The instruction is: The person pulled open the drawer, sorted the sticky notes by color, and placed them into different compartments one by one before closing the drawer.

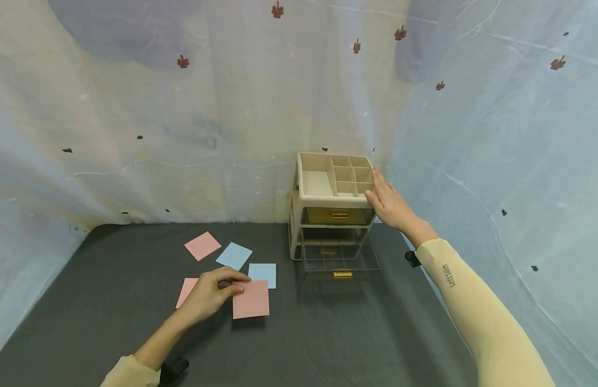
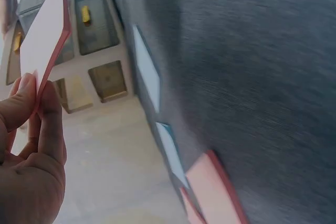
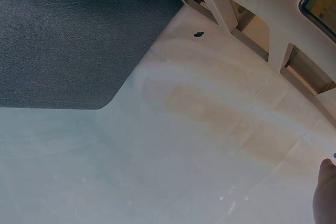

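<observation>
Dark grey tabletop (image 1: 337,344), running back to a hanging fabric sheet. Nearest: cream sleeves (image 1: 478,306) on both forearms. Left hand (image 1: 202,298) is over the table; thumb and fingers pinch a pink pad (image 1: 251,301) by its upper left corner in the head view. This pad is raised off the surface, with a shadow beneath; left wrist view shows its thin edge, thumb on one face, fingers on the other. Partly behind the left hand lies a second pink pad (image 1: 185,290). Just beyond the held pad, partly covered by it in the head view: a blue pad (image 1: 266,271). Farther back, another blue pad (image 1: 234,256), tilted; then a third pink pad (image 1: 203,246), farthest of the group. To their right stands a cream drawer unit (image 1: 330,200): amber upper drawer (image 1: 315,216) closed, clear drawer (image 1: 318,264) below it pulled out, divided tray on top. Right hand (image 1: 392,207) rests at the tray's right edge, fingers straight and close together, thumb apart toward the front. Behind everything, the pale fabric sheet (image 1: 250,196) with printed reddish-brown leaves (image 1: 277,9).
</observation>
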Motion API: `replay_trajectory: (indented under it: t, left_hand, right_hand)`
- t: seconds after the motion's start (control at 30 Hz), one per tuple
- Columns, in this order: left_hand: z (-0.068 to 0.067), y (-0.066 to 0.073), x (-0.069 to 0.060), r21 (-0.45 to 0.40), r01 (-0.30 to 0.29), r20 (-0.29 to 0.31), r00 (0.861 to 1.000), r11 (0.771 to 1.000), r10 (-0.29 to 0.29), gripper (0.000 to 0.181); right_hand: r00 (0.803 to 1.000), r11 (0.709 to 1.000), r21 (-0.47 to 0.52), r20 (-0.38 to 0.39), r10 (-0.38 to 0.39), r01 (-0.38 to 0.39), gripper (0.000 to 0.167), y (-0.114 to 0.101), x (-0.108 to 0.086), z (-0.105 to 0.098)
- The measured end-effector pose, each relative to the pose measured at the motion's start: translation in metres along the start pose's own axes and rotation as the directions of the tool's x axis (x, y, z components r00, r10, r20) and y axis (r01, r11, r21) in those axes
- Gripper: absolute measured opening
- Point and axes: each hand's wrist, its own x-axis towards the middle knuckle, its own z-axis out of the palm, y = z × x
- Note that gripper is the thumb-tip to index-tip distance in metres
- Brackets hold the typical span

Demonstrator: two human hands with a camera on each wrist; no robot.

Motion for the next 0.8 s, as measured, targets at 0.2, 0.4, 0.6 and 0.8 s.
replay_trajectory:
  t: [0.2, 0.4, 0.6, 0.8]
  left_hand:
    - [0.005, 0.016, 0.014, -0.077, 0.002, -0.037, 0.999, 0.997, -0.005, 0.021]
    - [0.011, 0.034, 0.031, -0.093, -0.013, -0.097, 0.995, 0.996, 0.004, 0.019]
    - [0.018, 0.047, 0.046, -0.128, -0.051, -0.136, 0.99, 0.99, 0.034, 0.02]
    - [0.025, 0.059, 0.062, -0.182, -0.074, -0.149, 0.988, 0.98, 0.047, 0.019]
  right_hand:
    - [1.0, 1.0, 0.012, 0.018, 0.009, -0.009, 0.074, 0.0, 0.0, 0.0]
    - [1.0, 1.0, 0.015, 0.001, 0.004, -0.004, 0.073, -0.001, 0.0, 0.0]
    - [1.0, 1.0, 0.003, 0.004, 0.003, -0.003, 0.073, -0.001, -0.001, 0.0]
    - [1.0, 1.0, 0.005, 0.013, 0.01, -0.01, 0.073, -0.001, -0.001, -0.001]
